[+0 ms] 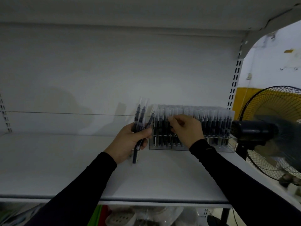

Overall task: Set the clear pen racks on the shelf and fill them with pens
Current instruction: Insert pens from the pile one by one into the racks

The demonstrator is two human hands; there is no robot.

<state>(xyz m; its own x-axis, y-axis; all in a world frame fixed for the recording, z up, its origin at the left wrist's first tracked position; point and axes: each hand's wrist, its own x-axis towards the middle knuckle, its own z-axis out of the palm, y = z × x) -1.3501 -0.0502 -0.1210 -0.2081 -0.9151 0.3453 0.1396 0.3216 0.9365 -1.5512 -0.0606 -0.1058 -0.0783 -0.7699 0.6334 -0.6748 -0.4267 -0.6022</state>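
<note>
A clear pen rack (pixel 218 144) stands on the white shelf (pixel 65 168) at its right end, against the back panel. Several dark pens with clear caps (pixel 216 118) stand upright in it in rows. My left hand (pixel 130 141) grips a small bunch of the same pens (pixel 140 113) just left of the rack, their caps pointing up. My right hand (pixel 185 129) reaches over the rack's left part, its thumb and fingers pinching the top of a pen that stands among the others.
A black and yellow fan (pixel 268 132) spins close to the right of the shelf, level with the rack. The shelf upright with slots (pixel 234 82) rises behind the rack. Another shelf hangs overhead. Packaged goods (pixel 143 216) lie on the shelf below.
</note>
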